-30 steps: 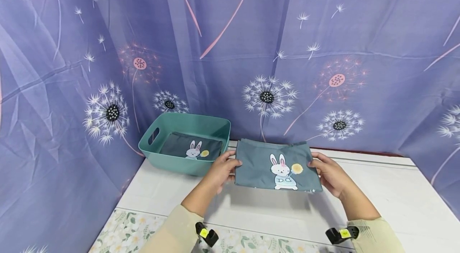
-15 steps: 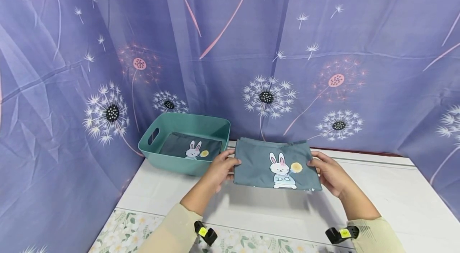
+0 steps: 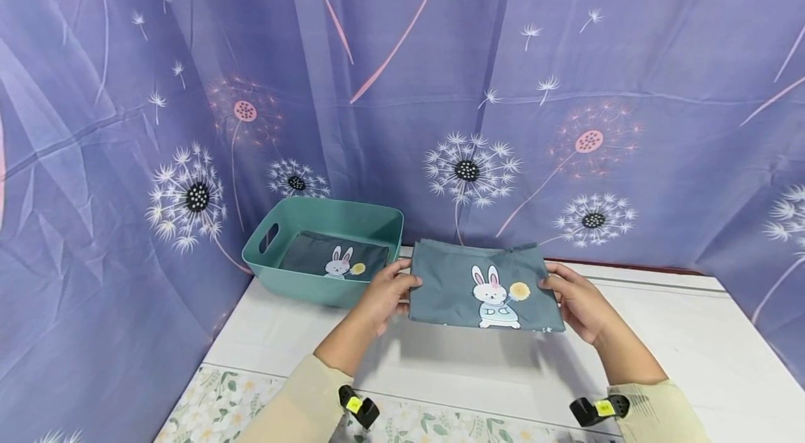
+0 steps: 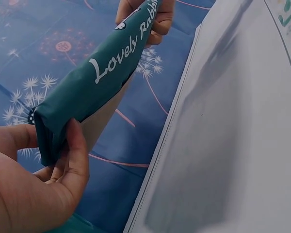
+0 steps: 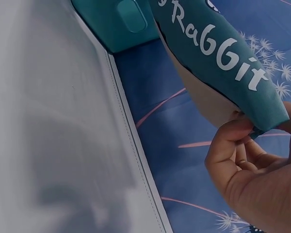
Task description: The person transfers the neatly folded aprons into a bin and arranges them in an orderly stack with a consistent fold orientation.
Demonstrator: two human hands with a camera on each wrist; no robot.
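Observation:
A folded grey-green cloth [image 3: 446, 289] with a white rabbit and a yellow flower printed on it is held up above the table, stretched flat between both hands. My left hand [image 3: 385, 296] pinches its left end, thumb on the near face and fingers behind. At the opposite end, my right hand [image 3: 580, 304] pinches it the same way. White "Lovely Rabbit" lettering shows along the cloth [image 4: 94, 85] in the left wrist view, with a beige layer beneath. In the right wrist view, the thumb and fingers grip the cloth's corner [image 5: 269, 109].
Left of the hands stands a green plastic basket [image 3: 308, 289] with a handle hole. Inside it lies another folded cloth [image 3: 308, 254] with a matching rabbit print. The white table [image 3: 465, 366] backs onto a purple dandelion curtain [image 3: 390, 128]. A floral cover [image 3: 233, 404] lines the table's front.
The folded cloth has risen very slightly in the head view. Both hands keep the same hold, and the basket stays where it was.

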